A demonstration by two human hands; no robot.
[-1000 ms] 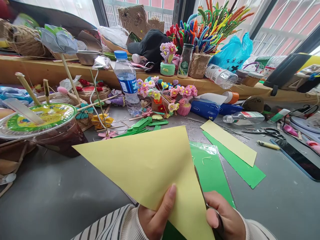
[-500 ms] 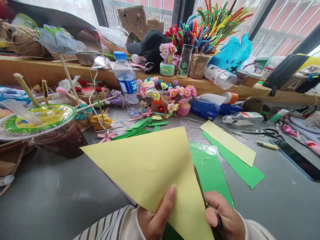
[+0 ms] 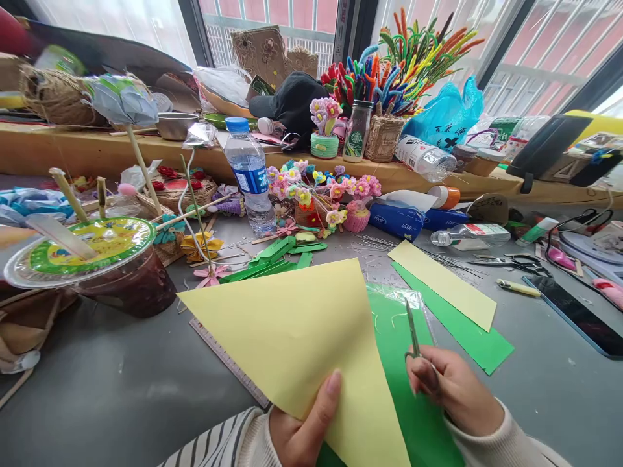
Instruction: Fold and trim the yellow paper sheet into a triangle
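Note:
A large yellow paper sheet [image 3: 292, 331] is held by my left hand [image 3: 309, 425], the thumb on top and the other fingers hidden beneath it. To its right, my right hand [image 3: 452, 386] grips small scissors [image 3: 413, 327] whose blades point up, apart from the paper. Under the sheet lies green paper [image 3: 406, 389] in clear plastic with thin yellow slivers on it. A ruler [image 3: 228, 360] shows past the sheet's left edge.
Yellow [image 3: 445, 282] and green strips [image 3: 491, 350] lie at right, near a phone [image 3: 579, 314] and other scissors [image 3: 523, 261]. A lidded drink cup [image 3: 131, 282] stands left. Behind are green pieces [image 3: 272, 256], a water bottle [image 3: 249, 178], crochet flowers [image 3: 304, 188] and a cluttered ledge [image 3: 204, 146].
My right hand has moved right, taking the scissors away from the yellow sheet's right edge. My left hand still holds the sheet. The view has shifted slightly.

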